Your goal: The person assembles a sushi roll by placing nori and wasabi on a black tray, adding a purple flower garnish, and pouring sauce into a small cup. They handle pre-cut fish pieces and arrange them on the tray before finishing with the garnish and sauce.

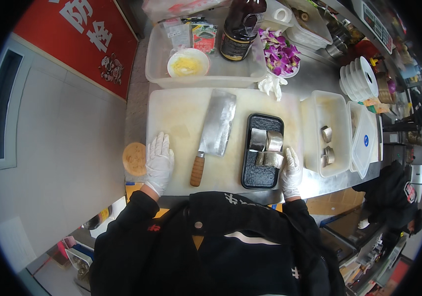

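Observation:
My left hand (159, 165), in a white glove, lies flat with fingers stretched out on the left edge of the white cutting board (174, 113). Across the board's middle rests a cleaver (218, 123), its wooden handle toward me. To its right is a black rectangular tray (258, 177) holding pieces of silver-skinned fish (274, 141). My gloved right hand (291, 175) is beside the tray's right edge, fingers extended; whether it touches the tray I cannot tell. Neither hand grips anything. Further right, a clear plastic container (313, 133) holds more fish pieces (329, 154).
Behind the board sits a plastic bin (211, 81) with a bowl of yellow shreds (188, 63) and a dark bottle (243, 29). Purple flowers (280, 52) and stacked white dishes (359, 79) stand farther right. A container lid (364, 140) leans nearby. Another person (391, 192) is at far right.

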Tool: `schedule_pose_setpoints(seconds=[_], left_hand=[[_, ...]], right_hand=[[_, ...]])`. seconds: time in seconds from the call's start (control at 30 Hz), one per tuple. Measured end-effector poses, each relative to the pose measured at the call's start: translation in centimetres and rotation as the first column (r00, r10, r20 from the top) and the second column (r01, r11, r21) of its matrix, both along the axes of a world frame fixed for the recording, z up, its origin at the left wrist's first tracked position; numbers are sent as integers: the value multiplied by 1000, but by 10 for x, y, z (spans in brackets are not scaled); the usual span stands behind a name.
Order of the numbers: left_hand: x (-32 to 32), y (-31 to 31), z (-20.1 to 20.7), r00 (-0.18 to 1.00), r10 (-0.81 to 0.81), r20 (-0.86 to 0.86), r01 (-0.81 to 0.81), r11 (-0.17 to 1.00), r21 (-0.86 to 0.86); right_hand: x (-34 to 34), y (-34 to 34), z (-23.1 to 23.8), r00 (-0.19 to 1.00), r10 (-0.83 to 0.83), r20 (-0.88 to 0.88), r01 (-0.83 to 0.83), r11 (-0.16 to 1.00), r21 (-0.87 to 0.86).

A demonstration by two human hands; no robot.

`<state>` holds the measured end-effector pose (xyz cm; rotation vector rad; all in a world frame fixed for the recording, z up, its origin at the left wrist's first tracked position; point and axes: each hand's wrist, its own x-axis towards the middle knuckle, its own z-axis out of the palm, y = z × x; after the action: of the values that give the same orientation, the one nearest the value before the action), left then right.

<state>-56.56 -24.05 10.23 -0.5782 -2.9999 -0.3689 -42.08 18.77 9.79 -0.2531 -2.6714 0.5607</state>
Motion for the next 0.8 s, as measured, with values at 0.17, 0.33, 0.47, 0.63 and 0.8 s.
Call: schedule_pose_setpoints(seconds=[0.17,0.33,0.47,0.63,0.8], left_hand=[[-1,2,1,999,4,38,-4,1000,14],[-2,4,7,999,-11,47,10,1000,19],[-2,5,8,1000,-1,19,1,1000,11],[-3,5,9,1000,-10,5,10,1000,19],[1,2,5,1000,-4,4,4,999,51]], right_hand=[[0,0,2,1000,3,13,-3,1000,-1],[1,-3,7,996,-64,62,64,998,2],[-1,-6,12,993,-83,82,83,997,2],[-4,-6,15,998,-47,49,46,999,15],[1,-1,2,999,-35,-8,35,999,7]])
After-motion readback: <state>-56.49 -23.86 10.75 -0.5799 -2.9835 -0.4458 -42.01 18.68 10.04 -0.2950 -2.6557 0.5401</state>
